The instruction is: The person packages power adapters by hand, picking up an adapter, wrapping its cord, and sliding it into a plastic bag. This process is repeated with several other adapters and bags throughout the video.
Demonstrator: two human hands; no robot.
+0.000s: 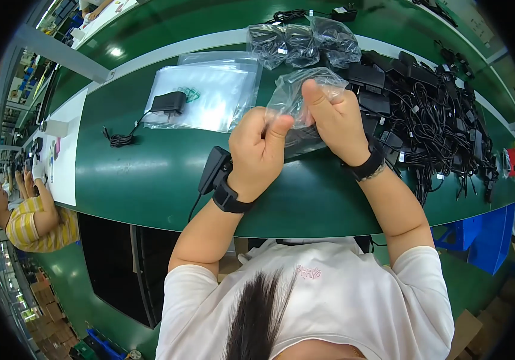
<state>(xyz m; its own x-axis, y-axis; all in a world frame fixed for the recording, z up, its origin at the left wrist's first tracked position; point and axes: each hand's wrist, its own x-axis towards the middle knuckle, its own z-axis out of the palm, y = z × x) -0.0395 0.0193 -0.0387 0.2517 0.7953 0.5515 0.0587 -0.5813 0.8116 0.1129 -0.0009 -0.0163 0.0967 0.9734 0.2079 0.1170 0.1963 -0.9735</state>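
Both my hands grip a clear plastic bag (291, 85) over the middle of the green table. Something dark inside it shows below my fingers; it looks like a coiled cable, but most of it is covered. My left hand (256, 153) is closed on the bag's left side, thumb up. On the other side, my right hand (338, 123) pinches the bag with its thumb raised. A stack of flat clear bags (224, 96) lies left of my hands, with one black power adapter (169, 103) resting on it. Its cord is bundled on the table.
To the right, a large tangled pile of black power adapters (419, 120) covers the table. Several bagged adapters (302, 45) sit at the back, beyond my hands. A blue bin (490, 240) stands below the right edge. Another person (35, 219) works at the far left.
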